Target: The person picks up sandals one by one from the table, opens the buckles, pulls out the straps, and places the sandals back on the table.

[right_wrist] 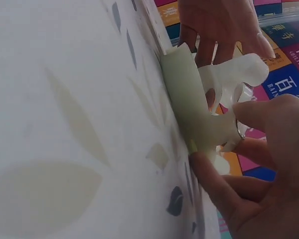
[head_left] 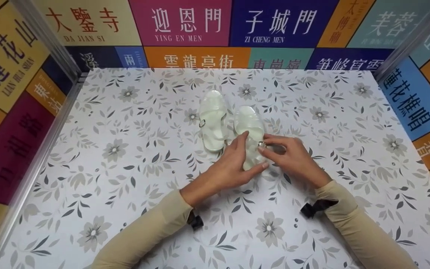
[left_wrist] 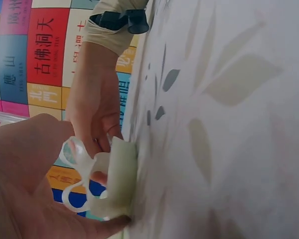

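Observation:
Two pale translucent sandals lie on the table, toes toward its far edge. The left sandal (head_left: 213, 121) is untouched, its small buckle (head_left: 202, 123) on its left side. At the right sandal (head_left: 248, 117) both hands meet. My right hand (head_left: 293, 157) pinches the strap by the metal buckle (head_left: 261, 144) between thumb and fingers. My left hand (head_left: 233, 164) lies along the sandal's left side, fingers and thumb extended around the heel part. In the right wrist view the sole (right_wrist: 182, 87) stands near the tabletop, with straps (right_wrist: 239, 72) rising from it.
A white table (head_left: 125, 186) with a grey leaf and flower print lies under everything. Colourful panels with Chinese lettering (head_left: 185, 22) stand behind it and at both sides. Dark wrist cameras (head_left: 314, 208) are strapped over beige sleeves (head_left: 144, 228).

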Demonstrator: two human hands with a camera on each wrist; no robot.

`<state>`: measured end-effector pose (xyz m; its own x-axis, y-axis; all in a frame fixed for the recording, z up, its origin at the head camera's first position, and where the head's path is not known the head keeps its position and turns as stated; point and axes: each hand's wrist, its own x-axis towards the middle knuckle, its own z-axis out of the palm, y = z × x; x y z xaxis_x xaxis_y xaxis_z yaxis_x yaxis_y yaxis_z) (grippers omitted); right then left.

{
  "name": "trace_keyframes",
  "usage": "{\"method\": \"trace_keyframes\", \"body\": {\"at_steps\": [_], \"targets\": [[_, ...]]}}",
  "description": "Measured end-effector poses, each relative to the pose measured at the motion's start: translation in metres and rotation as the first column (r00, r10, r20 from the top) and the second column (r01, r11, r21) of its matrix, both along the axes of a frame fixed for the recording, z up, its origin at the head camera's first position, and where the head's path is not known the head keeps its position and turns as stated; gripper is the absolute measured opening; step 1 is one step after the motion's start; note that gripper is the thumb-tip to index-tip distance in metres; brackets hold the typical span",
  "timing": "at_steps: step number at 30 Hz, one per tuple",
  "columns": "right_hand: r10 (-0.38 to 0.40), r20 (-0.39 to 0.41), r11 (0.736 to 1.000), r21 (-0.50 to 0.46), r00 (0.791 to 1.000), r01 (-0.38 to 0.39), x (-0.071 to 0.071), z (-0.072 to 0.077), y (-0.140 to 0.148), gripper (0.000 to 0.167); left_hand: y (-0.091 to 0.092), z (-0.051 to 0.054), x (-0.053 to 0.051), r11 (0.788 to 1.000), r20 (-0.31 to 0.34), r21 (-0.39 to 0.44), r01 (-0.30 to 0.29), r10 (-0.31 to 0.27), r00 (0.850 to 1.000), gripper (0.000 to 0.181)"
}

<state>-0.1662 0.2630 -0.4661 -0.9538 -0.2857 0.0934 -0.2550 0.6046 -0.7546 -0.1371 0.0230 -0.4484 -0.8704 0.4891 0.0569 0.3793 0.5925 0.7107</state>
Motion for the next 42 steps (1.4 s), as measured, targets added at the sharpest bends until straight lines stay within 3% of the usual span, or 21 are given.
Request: {"method": "trace_keyframes", "body": {"at_steps": [3, 7, 9, 11, 15, 21, 28, 32, 37, 42], "targets": [[0.034, -0.025, 0.997, 0.074, 0.999, -0.032, -0.004, 0.008, 0.002, 0.033, 0.004, 0.008, -0.003, 1.0, -0.043, -0.029, -0.007, 0.005, 0.999, 0.1], [0.097, -0.023, 0.989, 0.113, 0.995, -0.094, -0.012, 0.014, 0.006, 0.019, 0.013, 0.018, -0.014, 0.998, -0.19, -0.049, 0.026, -0.035, 0.981, 0.064], [0.118, 0.025, 0.99, 0.081, 0.993, -0.12, -0.016, 0.013, 0.009, 0.014, 0.017, 0.022, -0.023, 0.997, -0.254, -0.056, 0.057, -0.069, 0.965, 0.045], [0.134, 0.091, 0.99, 0.021, 0.987, -0.136, -0.019, 0.008, 0.012, 0.014, 0.022, 0.024, -0.033, 0.994, -0.269, -0.052, 0.091, -0.102, 0.958, 0.03], [0.185, 0.198, 0.977, -0.147, 0.963, -0.157, -0.024, -0.008, 0.02, 0.017, 0.025, 0.022, -0.047, 0.99, -0.22, -0.047, 0.13, -0.137, 0.966, 0.019], [0.347, 0.209, 0.909, -0.315, 0.914, -0.274, -0.031, -0.017, 0.033, 0.014, 0.019, 0.017, -0.055, 0.988, -0.189, -0.04, 0.152, -0.157, 0.969, 0.022], [0.382, 0.358, 0.857, -0.481, 0.852, -0.182, -0.026, -0.018, 0.035, 0.03, 0.017, 0.01, -0.062, 0.989, -0.16, -0.002, 0.148, -0.146, 0.976, 0.023], [0.38, 0.389, 0.832, -0.54, 0.839, -0.127, -0.023, -0.02, 0.034, 0.031, 0.016, 0.008, -0.064, 0.99, -0.15, 0.027, 0.14, -0.135, 0.979, 0.017], [0.387, 0.414, 0.826, -0.554, 0.824, -0.11, -0.023, -0.021, 0.036, 0.033, 0.015, 0.007, -0.063, 0.988, -0.134, 0.049, 0.144, -0.137, 0.982, 0.019], [0.382, 0.396, 0.822, -0.558, 0.835, -0.112, -0.022, -0.023, 0.035, 0.031, 0.014, 0.005, -0.063, 0.989, -0.15, 0.039, 0.146, -0.138, 0.979, 0.02]]}}
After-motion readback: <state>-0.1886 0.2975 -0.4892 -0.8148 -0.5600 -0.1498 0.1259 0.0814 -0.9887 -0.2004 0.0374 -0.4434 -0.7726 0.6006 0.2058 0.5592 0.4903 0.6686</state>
